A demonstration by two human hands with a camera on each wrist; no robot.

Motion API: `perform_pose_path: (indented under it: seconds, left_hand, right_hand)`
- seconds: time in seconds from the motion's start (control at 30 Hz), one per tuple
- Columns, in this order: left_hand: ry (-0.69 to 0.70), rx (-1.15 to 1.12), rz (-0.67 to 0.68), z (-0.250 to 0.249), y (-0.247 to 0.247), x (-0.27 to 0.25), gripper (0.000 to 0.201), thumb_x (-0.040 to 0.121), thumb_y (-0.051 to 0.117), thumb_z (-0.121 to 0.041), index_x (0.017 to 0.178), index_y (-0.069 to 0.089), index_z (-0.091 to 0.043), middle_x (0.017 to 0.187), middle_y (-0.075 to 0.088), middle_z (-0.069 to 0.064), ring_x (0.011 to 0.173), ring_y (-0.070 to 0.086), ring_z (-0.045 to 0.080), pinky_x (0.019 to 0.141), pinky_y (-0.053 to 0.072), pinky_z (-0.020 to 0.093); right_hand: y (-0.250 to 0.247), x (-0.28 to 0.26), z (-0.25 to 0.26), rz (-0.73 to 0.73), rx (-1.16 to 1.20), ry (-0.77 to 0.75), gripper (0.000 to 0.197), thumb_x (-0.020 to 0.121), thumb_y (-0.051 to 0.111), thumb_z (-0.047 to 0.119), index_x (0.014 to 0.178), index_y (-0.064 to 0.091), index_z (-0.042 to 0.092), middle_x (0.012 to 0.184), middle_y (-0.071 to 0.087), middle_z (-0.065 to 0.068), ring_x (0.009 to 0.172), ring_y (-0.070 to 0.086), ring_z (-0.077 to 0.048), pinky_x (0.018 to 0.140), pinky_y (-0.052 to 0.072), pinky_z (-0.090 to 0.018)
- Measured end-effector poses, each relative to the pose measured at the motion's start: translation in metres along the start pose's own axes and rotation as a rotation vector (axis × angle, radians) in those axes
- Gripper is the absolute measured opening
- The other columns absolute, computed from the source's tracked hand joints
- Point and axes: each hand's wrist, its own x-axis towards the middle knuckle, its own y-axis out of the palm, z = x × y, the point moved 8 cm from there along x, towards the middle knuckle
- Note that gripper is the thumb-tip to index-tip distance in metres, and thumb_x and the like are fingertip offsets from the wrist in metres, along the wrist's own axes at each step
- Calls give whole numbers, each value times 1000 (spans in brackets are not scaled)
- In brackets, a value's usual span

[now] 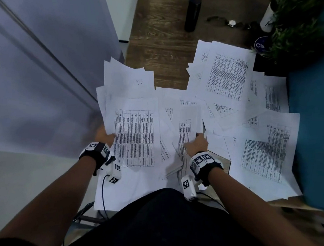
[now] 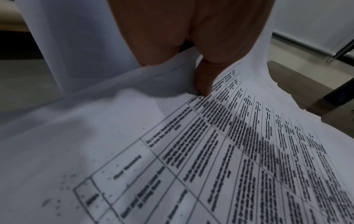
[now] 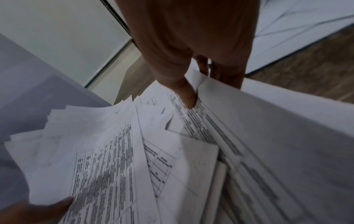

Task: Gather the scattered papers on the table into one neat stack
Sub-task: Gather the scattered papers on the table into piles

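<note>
I hold a loose bundle of printed white papers [image 1: 135,132] above the near edge of the wooden table [image 1: 159,50]. My left hand [image 1: 105,135] grips its left side, thumb on top of the printed sheet [image 2: 249,151], fingers hidden beneath. My right hand [image 1: 197,143] pinches the right side of the bundle, thumb [image 3: 186,94] pressed on a table-printed page, fingers behind the sheets. The sheets in the bundle [image 3: 107,151] are fanned and uneven. More scattered papers [image 1: 227,75] lie overlapping on the table to the right and further away, including a large sheet [image 1: 263,158] at the near right.
A black cylinder [image 1: 193,13] stands at the table's far end, with a watch [image 1: 232,23] and dark glasses beside it. A potted plant [image 1: 296,30] and a round blue sticker [image 1: 260,44] sit at the far right. A blue surface [image 1: 318,115] borders the right side.
</note>
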Motion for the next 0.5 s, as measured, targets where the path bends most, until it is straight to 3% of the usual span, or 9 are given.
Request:
perform_pose_path:
  seconds: [0.1,0.17,0.23,0.33,0.4,0.47,0.5]
  left_hand:
    - [32,-12,9,-2,-1,-1,50,92,58,-7,138,40,1,139,48,22,126,48,39,104,37,42]
    - [62,-57,13,-1,0,9,46,90,59,-3,133,46,4,134,53,23,123,52,38,102,40,42]
    - [71,-63,4,-3,-2,15,42,89,59,-2,130,50,5,130,56,23,120,54,38,99,42,41]
    - [57,-95,48,-5,2,22,40,90,58,-2,129,52,3,129,58,21,118,56,36,95,43,37]
    - [69,-72,77,-7,6,27,41,90,58,-5,131,50,1,129,56,17,120,53,33,98,41,36]
    - [98,-77,85,-7,12,35,43,87,60,-8,130,51,-6,127,58,15,120,55,31,98,42,36]
    - [111,-99,76,-5,14,39,44,86,61,-7,129,53,-7,126,60,15,118,57,32,96,43,35]
  right_hand:
    - [-6,-7,9,1,-29,-117,33,90,52,8,122,48,0,109,61,-23,101,64,-36,76,50,-31]
    - [-34,-13,25,-100,-76,-258,29,94,45,7,123,46,2,106,63,-27,93,64,-41,79,55,-43]
    - [-74,-22,46,-217,-68,-421,30,95,46,6,125,47,6,101,65,-25,83,65,-37,74,57,-48]
    - [-138,-31,73,-331,126,-583,23,95,51,6,115,50,17,101,66,-15,71,64,-23,60,59,-30]
    - [-171,-30,85,-384,266,-622,24,94,54,13,113,49,28,106,64,-7,86,65,-23,69,58,-27]
    - [-190,-34,97,-433,342,-671,27,93,58,17,117,51,26,108,63,2,101,64,-20,84,55,-31]
    - [-193,-36,103,-448,355,-686,27,92,59,16,118,53,22,108,64,4,102,64,-17,85,54,-29]
